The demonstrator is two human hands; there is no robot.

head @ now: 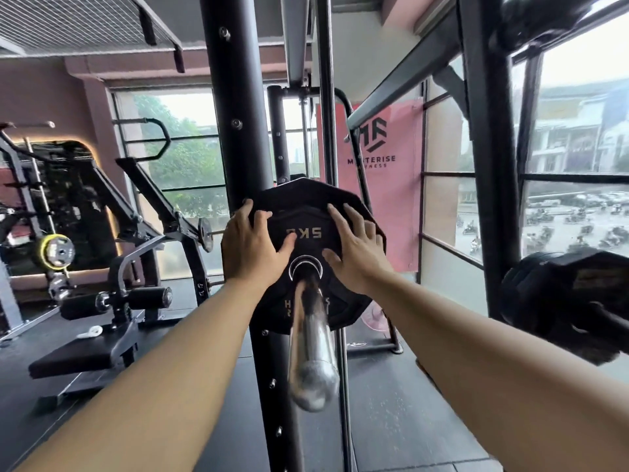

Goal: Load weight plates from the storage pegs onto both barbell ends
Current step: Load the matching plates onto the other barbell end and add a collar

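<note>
While threaded on the chrome barbell sleeve (311,335) at centre frame, item one, a black many-sided weight plate (306,202), sits far along that sleeve, in front of the black rack upright (238,131); whether it is fully seated cannot be told. Grip: left hand (253,248) and right hand (354,248) lie flat on the plate's face either side of the bore, fingers spread and straight, pressing rather than clasping; the left fingertips reach the upper-left rim. Handling, by judgement: rigid, coated and dense, though light for its class. It should slide freely on the chrome if kept square and bind if tilted. Best hold: opposite rim edges for carrying, flat palms beside the bore for pushing home. Markings: gold characters between the hands, seemingly "5KG" turned upside down; further gold lettering below the bore, beginning "H", otherwise hidden by the sleeve. Item two, pink banner (384,148), right of centre: angular logo, "M…STERISE", and a second line ending "NESS", partly masked. Item three, dark plate (561,291), right edge: blurred, label illegible.
</note>
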